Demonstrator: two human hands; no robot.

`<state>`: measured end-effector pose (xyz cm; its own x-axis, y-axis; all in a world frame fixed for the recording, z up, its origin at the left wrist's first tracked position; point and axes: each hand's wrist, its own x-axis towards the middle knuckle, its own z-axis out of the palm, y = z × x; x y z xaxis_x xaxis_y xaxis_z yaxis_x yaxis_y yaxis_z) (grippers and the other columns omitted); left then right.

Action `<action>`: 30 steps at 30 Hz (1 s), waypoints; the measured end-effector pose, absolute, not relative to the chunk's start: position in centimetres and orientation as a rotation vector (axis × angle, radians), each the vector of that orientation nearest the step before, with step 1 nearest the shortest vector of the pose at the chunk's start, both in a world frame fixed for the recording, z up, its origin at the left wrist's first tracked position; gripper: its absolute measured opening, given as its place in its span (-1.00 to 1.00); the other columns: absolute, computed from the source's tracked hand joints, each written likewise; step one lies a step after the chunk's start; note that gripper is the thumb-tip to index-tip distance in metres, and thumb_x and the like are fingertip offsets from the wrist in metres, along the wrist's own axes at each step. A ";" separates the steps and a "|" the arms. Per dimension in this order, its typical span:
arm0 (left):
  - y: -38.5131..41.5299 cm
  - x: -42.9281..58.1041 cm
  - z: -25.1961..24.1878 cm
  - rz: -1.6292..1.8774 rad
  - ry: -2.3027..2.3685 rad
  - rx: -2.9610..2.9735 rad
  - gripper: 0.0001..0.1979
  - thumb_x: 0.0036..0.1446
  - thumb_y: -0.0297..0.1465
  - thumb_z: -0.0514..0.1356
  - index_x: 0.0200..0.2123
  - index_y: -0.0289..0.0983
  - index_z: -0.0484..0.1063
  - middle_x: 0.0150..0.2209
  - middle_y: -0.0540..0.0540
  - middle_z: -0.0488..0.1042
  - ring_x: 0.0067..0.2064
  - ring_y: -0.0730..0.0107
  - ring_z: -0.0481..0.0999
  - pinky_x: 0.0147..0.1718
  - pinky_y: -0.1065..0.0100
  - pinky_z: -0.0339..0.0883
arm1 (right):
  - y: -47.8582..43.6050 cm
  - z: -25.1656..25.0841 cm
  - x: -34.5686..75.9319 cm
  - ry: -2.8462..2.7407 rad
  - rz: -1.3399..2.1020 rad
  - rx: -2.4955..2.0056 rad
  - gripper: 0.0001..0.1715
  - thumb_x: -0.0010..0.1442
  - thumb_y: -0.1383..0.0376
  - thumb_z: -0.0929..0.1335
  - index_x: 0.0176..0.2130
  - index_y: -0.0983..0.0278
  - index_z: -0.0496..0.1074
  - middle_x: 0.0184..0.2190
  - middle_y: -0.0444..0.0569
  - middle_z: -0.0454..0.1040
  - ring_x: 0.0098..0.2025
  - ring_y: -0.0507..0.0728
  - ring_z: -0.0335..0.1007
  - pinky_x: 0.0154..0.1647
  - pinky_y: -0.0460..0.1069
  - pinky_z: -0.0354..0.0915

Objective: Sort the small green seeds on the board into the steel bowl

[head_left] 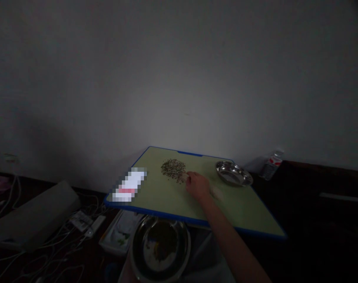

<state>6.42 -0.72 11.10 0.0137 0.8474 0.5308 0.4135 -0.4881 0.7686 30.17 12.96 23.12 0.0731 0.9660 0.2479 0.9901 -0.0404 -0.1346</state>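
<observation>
My right hand (198, 186) reaches in from the lower right, its fingers closed at the near right edge of a loose pile of small, speckled dark and pale grains or seeds (172, 168). Something pale shows at the fingertips, too blurred to name. Behind the wrist lies a whitish patch (216, 193); whether it belongs to the thing in my fingers I cannot tell. The pile lies on a pale green board (167, 198) with a blue rim. Right of my hand, a shallow steel dish (234, 173) rests on the board. My left hand is out of view.
A blurred-out white and red item (128, 186) lies on the board's left. Below the front edge stand a steel bowl (183, 251) with dark contents and a white tray (112, 239). Cables and a long box (37, 214) cover the left floor; a packet (272, 165) leans at the wall.
</observation>
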 end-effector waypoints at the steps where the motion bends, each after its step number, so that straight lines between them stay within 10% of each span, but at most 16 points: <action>1: -0.7 6.4 11.1 1.475 1.296 1.897 -0.51 0.29 -0.14 0.31 0.23 -0.11 0.44 0.30 -0.21 0.46 0.20 -0.04 0.52 0.11 -0.18 0.50 | 13.0 23.1 30.2 -1.968 -0.129 -2.081 -0.54 0.45 0.33 0.25 0.19 0.23 0.58 0.12 0.14 0.64 0.02 0.25 0.63 0.01 0.03 0.41; 30: -0.2 6.2 9.8 1.399 1.332 1.759 -0.51 0.29 -0.15 0.31 0.23 -0.14 0.43 0.30 -0.22 0.46 0.20 -0.04 0.52 0.12 -0.20 0.49 | 14.7 22.2 29.9 -1.974 -0.104 -1.977 -0.56 0.49 0.33 0.25 0.17 0.16 0.61 0.08 0.07 0.68 0.05 0.19 0.64 0.07 -0.03 0.40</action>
